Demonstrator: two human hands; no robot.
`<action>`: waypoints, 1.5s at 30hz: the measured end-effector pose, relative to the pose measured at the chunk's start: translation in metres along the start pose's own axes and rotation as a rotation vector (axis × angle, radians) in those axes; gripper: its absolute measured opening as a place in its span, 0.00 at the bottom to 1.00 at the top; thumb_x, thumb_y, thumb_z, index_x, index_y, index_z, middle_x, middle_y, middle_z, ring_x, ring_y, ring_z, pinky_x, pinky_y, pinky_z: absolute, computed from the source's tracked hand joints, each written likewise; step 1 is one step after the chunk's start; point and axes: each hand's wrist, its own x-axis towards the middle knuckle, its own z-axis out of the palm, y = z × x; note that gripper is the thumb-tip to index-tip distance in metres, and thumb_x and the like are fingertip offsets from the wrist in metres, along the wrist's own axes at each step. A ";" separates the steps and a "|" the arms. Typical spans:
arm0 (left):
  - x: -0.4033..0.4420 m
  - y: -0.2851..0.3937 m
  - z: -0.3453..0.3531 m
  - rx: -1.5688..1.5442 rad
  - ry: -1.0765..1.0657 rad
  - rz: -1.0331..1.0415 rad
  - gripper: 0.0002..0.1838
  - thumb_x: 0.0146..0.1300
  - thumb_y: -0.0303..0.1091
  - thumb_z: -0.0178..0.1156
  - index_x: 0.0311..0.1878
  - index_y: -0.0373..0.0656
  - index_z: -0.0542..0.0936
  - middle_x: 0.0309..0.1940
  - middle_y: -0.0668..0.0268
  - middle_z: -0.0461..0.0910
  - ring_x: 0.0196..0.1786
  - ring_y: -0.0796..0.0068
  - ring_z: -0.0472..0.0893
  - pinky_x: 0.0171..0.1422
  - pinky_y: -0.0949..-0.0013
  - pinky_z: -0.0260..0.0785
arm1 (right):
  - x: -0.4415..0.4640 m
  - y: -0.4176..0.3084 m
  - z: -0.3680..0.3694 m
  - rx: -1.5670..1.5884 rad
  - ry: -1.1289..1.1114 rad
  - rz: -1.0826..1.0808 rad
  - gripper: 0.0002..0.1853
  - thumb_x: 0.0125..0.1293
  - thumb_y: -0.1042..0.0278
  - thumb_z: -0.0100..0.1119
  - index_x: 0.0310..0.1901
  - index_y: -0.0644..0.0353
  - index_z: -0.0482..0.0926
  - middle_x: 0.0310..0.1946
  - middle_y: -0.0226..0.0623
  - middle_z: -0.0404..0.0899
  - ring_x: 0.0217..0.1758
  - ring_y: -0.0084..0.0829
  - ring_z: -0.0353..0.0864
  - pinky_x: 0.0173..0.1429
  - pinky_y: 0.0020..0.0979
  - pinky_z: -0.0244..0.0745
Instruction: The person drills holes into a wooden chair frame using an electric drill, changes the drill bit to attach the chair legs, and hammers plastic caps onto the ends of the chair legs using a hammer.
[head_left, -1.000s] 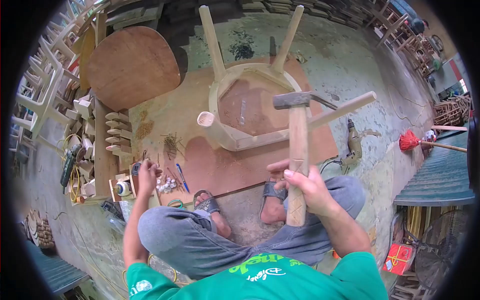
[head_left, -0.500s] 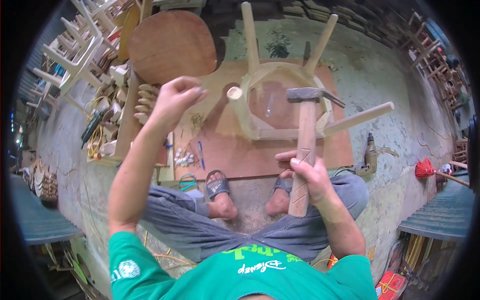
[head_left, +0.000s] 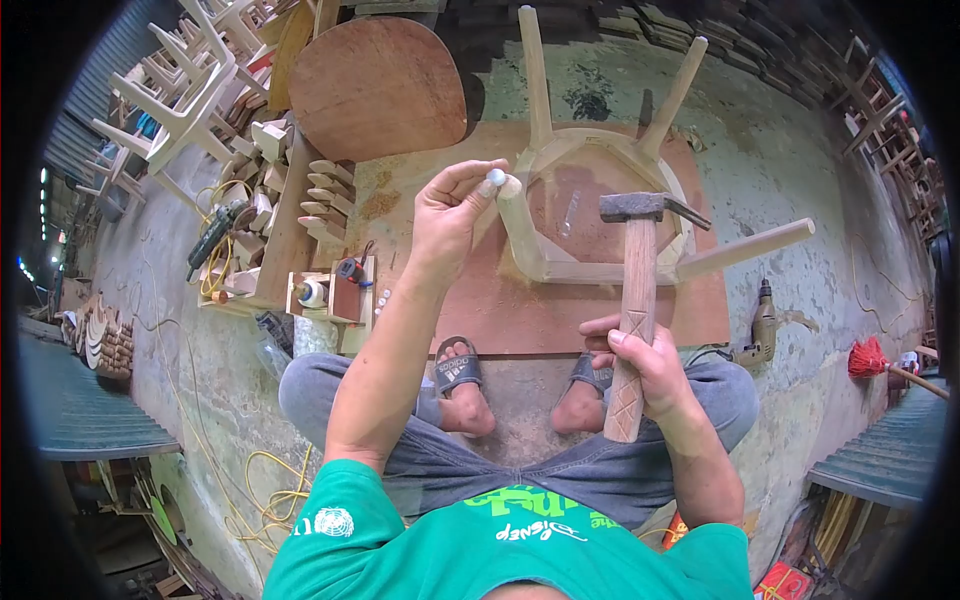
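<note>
Between the thumb and fingers of my left hand (head_left: 450, 215) is a small white round cap (head_left: 496, 177), held right beside the top end of the nearest left leg of an upturned wooden stool frame (head_left: 590, 271). The frame's other legs point up and outward. My right hand (head_left: 645, 365) is wrapped round the wooden handle of a hammer (head_left: 640, 290), whose metal head is up, in front of the frame's right part. The frame stands on a brown board (head_left: 480, 325) on the floor.
A round-cornered wooden panel (head_left: 378, 88) lies at the back left, near a crate of wood pieces (head_left: 285, 235). A small wooden box (head_left: 345, 298) holds a bottle. A drill (head_left: 764, 325) and a red broom (head_left: 868, 358) lie to the right. Stacked chair frames (head_left: 185, 120) stand far left.
My left hand has risen from the small parts on the board to the stool leg, now with a white cap. My right hand still holds the hammer. The view has shifted.
</note>
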 end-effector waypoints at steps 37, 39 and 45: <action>0.003 -0.013 0.001 0.130 -0.022 0.101 0.18 0.66 0.22 0.62 0.59 0.40 0.74 0.51 0.59 0.83 0.53 0.76 0.81 0.59 0.73 0.74 | 0.023 -0.075 0.021 -1.041 0.012 -0.671 0.10 0.64 0.73 0.60 0.40 0.66 0.68 0.30 0.51 0.73 0.32 0.56 0.75 0.35 0.46 0.69; 0.003 -0.016 -0.003 0.127 -0.027 0.106 0.19 0.66 0.22 0.62 0.59 0.39 0.73 0.51 0.60 0.83 0.54 0.77 0.80 0.58 0.73 0.74 | 0.027 -0.088 0.025 -1.124 -0.035 -0.688 0.10 0.64 0.74 0.59 0.41 0.66 0.68 0.32 0.51 0.74 0.35 0.57 0.75 0.37 0.47 0.69; 0.003 -0.018 -0.003 0.099 -0.019 0.093 0.18 0.66 0.23 0.63 0.58 0.38 0.74 0.50 0.62 0.82 0.53 0.78 0.80 0.57 0.74 0.74 | 0.031 -0.102 0.027 -1.277 -0.088 -0.682 0.10 0.65 0.72 0.59 0.41 0.65 0.68 0.35 0.51 0.74 0.38 0.56 0.76 0.39 0.49 0.70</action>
